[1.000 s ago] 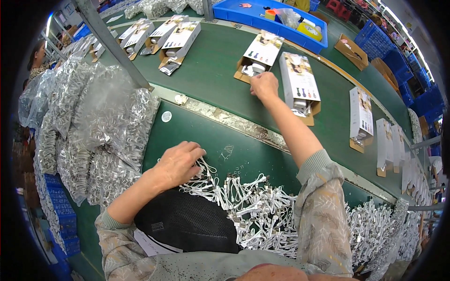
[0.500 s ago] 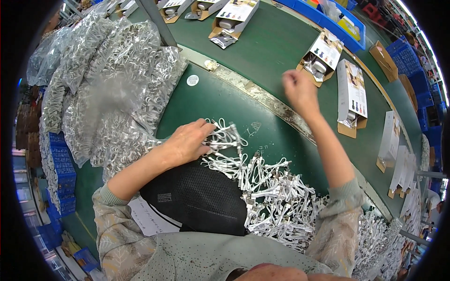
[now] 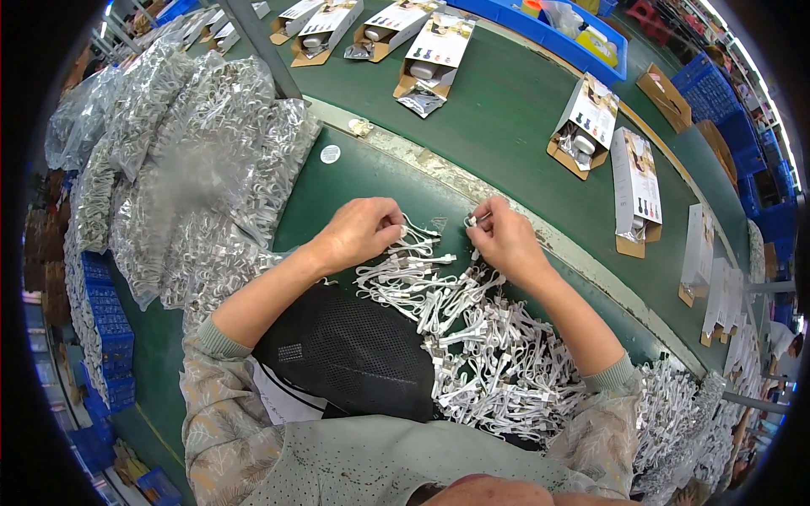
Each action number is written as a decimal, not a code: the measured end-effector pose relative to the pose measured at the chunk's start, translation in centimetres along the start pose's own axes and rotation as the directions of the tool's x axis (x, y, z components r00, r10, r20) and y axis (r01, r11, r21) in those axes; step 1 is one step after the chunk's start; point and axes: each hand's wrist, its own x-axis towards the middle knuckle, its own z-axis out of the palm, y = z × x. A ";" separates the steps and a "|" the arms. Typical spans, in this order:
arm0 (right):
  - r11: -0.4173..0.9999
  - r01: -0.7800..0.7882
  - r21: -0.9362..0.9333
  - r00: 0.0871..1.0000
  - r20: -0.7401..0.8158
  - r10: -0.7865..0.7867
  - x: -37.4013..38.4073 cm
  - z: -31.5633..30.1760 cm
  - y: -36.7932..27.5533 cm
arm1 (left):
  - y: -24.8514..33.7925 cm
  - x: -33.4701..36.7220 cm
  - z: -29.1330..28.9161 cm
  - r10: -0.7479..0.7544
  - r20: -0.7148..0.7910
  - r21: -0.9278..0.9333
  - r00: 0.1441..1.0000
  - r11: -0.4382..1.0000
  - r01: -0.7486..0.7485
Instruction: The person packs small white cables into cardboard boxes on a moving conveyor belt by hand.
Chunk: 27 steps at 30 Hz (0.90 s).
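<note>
A heap of short white charging cables [image 3: 506, 363] lies on the green tabletop in front of me. At the heap's far left edge, my left hand [image 3: 364, 229] has thumb and fingertips closed on a white cable, and other loops [image 3: 413, 274] lie just below. Across a small gap, my right hand [image 3: 504, 240] pinches another white cable near its end; a pale connector [image 3: 471, 222] pokes out at the fingertips. A black mesh cap [image 3: 346, 346] rests close to my body, between my left forearm and the heap.
Clear plastic bags full of cables [image 3: 202, 169] pile up at the left. Beyond a worn metal rail [image 3: 456, 175] runs a green conveyor belt [image 3: 506, 93] carrying open printed boxes [image 3: 586, 118] with white devices inside. A blue tray [image 3: 548, 34] stands at the far side; a metal post [image 3: 261, 46] rises at left.
My right hand has come back from beside an open box on the belt to the cable heap and now pinches a cable. My left hand has moved slightly away from my body, its fingers closed.
</note>
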 end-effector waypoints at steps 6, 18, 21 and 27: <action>0.884 -0.121 0.451 0.992 0.015 0.128 1.7 -1.3 2.1 | -0.1 -0.2 1.5 0.180 0.050 0.174 0.982 0.967 -0.186; 0.868 0.492 0.067 0.730 -0.576 -0.369 6.0 -1.0 2.5 | 0.1 -0.3 0.7 0.197 0.139 0.251 0.970 0.941 -0.227; 0.819 0.467 -0.335 0.640 -0.512 -0.574 8.1 -1.9 3.7 | 1.8 0.3 -0.6 0.069 0.084 -0.042 0.994 0.997 -0.065; 0.598 0.291 -0.746 0.641 -0.312 -0.701 12.0 -4.2 6.7 | 1.1 3.2 -1.3 -0.080 0.041 -0.263 0.996 0.961 0.087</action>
